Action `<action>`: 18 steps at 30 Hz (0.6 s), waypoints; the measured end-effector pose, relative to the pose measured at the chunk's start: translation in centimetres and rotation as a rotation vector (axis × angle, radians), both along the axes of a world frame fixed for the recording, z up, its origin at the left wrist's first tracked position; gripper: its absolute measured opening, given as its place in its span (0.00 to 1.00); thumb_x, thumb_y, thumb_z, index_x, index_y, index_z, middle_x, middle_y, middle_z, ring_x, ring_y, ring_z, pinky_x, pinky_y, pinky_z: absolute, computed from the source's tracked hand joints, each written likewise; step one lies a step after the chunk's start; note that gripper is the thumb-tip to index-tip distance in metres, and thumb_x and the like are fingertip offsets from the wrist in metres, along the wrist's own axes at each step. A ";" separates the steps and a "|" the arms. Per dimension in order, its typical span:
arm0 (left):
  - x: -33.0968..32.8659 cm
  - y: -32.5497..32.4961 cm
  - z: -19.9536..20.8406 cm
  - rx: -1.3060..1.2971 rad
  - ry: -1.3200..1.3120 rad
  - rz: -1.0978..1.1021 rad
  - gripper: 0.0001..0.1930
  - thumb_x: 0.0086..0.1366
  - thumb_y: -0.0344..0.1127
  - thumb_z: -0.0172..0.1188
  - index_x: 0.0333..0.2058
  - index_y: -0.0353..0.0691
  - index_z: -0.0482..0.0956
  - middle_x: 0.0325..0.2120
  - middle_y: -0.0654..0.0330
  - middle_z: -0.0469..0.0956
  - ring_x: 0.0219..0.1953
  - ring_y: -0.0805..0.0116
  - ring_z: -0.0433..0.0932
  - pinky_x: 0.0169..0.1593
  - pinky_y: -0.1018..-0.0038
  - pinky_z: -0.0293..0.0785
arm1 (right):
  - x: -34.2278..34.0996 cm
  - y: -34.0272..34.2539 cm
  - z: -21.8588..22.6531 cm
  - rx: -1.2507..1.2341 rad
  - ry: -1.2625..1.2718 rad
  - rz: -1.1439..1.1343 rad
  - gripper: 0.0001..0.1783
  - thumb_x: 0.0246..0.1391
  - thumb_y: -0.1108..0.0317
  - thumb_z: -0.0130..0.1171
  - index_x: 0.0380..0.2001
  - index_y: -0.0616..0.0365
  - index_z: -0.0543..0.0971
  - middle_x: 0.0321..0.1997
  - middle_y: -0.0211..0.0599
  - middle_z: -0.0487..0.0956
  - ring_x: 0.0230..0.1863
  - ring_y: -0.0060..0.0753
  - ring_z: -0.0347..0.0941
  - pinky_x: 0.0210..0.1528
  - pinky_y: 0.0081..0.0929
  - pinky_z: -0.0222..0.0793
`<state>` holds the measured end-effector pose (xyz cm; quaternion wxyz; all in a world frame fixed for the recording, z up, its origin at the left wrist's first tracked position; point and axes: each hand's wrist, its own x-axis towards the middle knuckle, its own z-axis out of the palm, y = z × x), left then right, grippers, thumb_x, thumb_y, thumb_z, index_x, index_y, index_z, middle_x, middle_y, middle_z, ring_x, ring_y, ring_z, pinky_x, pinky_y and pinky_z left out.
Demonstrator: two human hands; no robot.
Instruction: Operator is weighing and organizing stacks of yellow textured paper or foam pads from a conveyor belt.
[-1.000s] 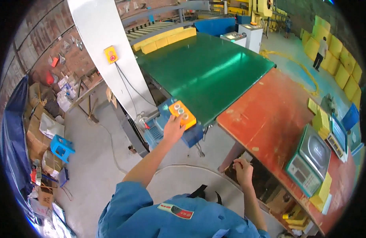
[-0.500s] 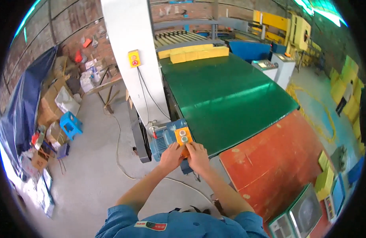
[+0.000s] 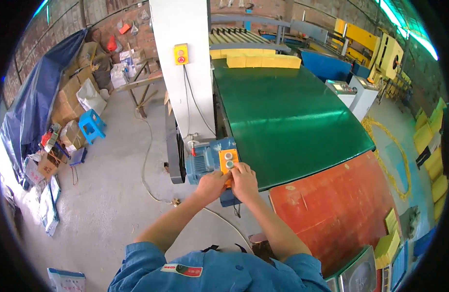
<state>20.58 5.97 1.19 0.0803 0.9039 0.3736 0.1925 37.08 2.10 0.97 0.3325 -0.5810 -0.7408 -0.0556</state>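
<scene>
An orange push-button box (image 3: 225,156) with two round buttons, the lower one greenish, rests against a blue electric motor (image 3: 199,164) beside the green belt. My left hand (image 3: 213,186) is closed at the box's lower left edge, its fingertips on the orange casing. On the other side, my right hand (image 3: 244,183) grips the lower right edge with curled fingers, close beneath the lower button. Both hands nearly meet and cover the bottom of the box. Whether a finger presses a button cannot be made out.
A white column (image 3: 181,92) with a yellow button box (image 3: 181,54) rises behind the motor. The green conveyor belt (image 3: 292,121) carries yellow blocks (image 3: 263,61) at its far end. A red board (image 3: 331,204) lies at right. A blue stool (image 3: 92,125) and a cable (image 3: 145,160) are on the left floor.
The view has tilted and turned a little, so the surroundings sit farther right and many appear higher. My right fingers have moved up the box toward the lower button; my left hand stays at its edge.
</scene>
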 end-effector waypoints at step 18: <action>-0.4 0.7 -1.6 0.010 0.122 -0.047 0.27 0.65 0.40 0.53 0.63 0.49 0.62 0.20 0.54 0.80 0.20 0.52 0.81 0.23 0.56 0.75 | -2.6 -1.1 0.1 -0.087 -0.011 -0.210 0.15 0.49 0.72 0.57 0.43 0.61 0.77 0.60 0.41 0.72 0.63 0.46 0.65 0.58 0.47 0.65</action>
